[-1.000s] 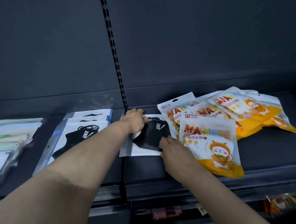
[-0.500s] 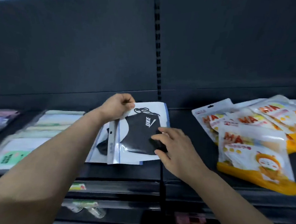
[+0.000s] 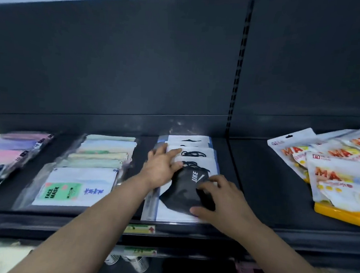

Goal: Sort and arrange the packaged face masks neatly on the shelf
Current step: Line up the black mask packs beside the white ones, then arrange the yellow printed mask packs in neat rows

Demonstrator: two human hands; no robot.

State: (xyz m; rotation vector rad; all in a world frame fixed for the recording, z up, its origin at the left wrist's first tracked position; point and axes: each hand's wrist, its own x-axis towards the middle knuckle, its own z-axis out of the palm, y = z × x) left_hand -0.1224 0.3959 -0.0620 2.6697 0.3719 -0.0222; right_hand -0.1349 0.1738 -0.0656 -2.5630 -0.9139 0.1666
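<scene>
The front black mask packet (image 3: 182, 194) is lying flat at the near edge of the dark shelf (image 3: 262, 183), a little left of the middle of the scene. It is sitting at the near end of a row of black mask packets (image 3: 195, 146), which are overlapping one another and running toward the far side. The left hand (image 3: 162, 167) is resting on the far left corner of this packet, with its fingers (image 3: 174, 155) spread and nearly straight, also touching the packet behind. The right hand (image 3: 219, 199) is lying on the right half of the same packet. Its fingers are bending only lightly and pressing down on the black mask, and the thumb (image 3: 197, 210) is pointing left. Neither hand is closing around anything.

Left of this row, a white packet with a green "FACE MASK" label (image 3: 76, 190) is lying at the near end of a row of pale green packets (image 3: 104, 152). At the far left edge, pink and purple packets (image 3: 9, 153) are forming another row. To the right, well apart from the hands, orange and white packets (image 3: 336, 181) are lying in a loose overlapping pile. A slotted post (image 3: 240, 66) is standing upright on the back wall between the black row and the orange pile. A small price label (image 3: 139, 229) is sitting on the shelf front, just beside the left forearm.
</scene>
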